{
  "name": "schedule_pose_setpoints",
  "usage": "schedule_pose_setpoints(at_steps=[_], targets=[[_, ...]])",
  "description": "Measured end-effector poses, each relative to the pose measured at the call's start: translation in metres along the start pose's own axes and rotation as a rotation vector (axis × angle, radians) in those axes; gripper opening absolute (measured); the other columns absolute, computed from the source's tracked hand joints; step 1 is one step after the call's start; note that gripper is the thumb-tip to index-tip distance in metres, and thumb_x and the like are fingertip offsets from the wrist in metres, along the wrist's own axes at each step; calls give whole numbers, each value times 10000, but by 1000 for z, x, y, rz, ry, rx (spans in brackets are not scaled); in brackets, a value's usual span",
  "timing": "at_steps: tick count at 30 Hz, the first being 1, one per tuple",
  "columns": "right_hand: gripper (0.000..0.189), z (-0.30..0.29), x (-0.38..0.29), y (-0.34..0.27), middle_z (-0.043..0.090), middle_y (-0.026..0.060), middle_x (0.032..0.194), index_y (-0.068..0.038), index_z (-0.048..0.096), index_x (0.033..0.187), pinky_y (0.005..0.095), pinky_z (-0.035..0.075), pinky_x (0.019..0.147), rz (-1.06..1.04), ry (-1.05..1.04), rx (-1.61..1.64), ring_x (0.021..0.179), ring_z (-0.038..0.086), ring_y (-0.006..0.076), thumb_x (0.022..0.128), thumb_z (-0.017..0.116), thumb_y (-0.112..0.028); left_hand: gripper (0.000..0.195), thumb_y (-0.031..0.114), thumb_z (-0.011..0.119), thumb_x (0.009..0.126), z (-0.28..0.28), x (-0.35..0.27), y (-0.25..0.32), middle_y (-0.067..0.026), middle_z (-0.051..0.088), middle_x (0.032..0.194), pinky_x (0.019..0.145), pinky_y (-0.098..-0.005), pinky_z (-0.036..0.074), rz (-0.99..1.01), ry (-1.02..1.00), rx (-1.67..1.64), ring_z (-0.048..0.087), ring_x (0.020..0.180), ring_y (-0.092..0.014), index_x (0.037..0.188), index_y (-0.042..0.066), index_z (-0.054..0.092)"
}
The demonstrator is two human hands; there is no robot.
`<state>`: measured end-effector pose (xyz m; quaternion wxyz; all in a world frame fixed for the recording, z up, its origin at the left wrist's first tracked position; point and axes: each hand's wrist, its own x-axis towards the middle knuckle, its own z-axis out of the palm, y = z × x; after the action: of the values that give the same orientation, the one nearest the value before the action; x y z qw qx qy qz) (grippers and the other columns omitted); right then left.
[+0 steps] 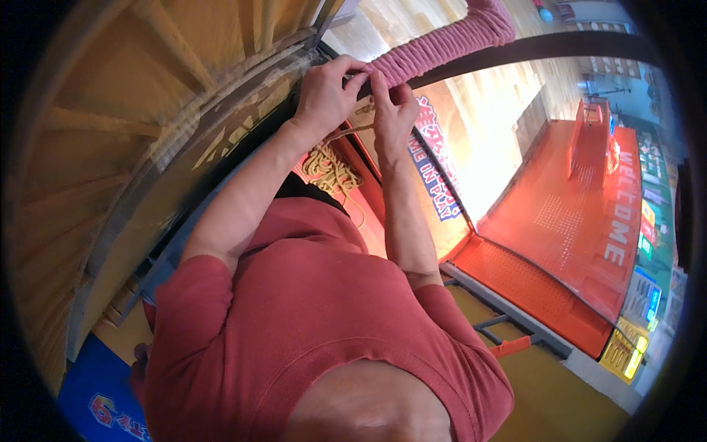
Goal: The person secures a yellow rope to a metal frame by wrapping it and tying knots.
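Pink rope (436,52) is wound in tight, close turns around a dark bar (558,47) ahead of me. At the near end of the winding, my left hand (331,91) pinches the rope with thumb and forefinger. My right hand (395,108) grips the same end from the other side, its fingertips close to the left ones. A tan strand of rope (353,131) runs behind my wrists towards a loose heap of yellowish rope (331,168), which lies on a red surface below my forearms. The exact hold of the fingertips on the rope end is too small to tell.
A wooden panelled wall (110,110) curves close along the left. On the right stands a large red perforated panel (569,193) with white lettering, beside a printed floor graphic (436,160). A metal frame with an orange-wrapped bar (511,346) is at the lower right.
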<state>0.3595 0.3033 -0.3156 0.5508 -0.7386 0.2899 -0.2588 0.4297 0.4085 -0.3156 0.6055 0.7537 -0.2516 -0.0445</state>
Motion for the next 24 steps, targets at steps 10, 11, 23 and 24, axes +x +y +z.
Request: schedule_pose_setpoints(at_steps=[10,11,23,24], targets=[[375,-56,-19,32,629,108,1025,64,513,1196,252,472,773,244,-176,378,930,601,160,822,512,67,150,113,647,846,0,14,-14,-117,676,829,690,-313,515,56,-75,-41,673,780,-203,943,16,586],[370,-54,-18,32,621,124,1028,74,507,1192,254,494,754,251,-130,417,924,607,167,823,511,91,147,114,650,841,1,16,-19,-124,677,818,674,-318,517,67,-79,-95,678,771,-217,933,17,588],[140,-9,1,44,651,114,783,60,620,907,255,512,560,325,166,440,656,651,177,767,619,73,141,105,622,872,-6,24,-30,-93,647,835,701,-296,491,118,-182,-50,628,771,-157,937,-7,566],[142,-5,3,45,654,106,783,54,619,899,257,506,553,308,179,375,653,647,172,758,625,67,132,98,618,877,-4,23,-29,-82,641,828,693,-282,487,92,-197,-105,617,762,-138,931,-9,562]])
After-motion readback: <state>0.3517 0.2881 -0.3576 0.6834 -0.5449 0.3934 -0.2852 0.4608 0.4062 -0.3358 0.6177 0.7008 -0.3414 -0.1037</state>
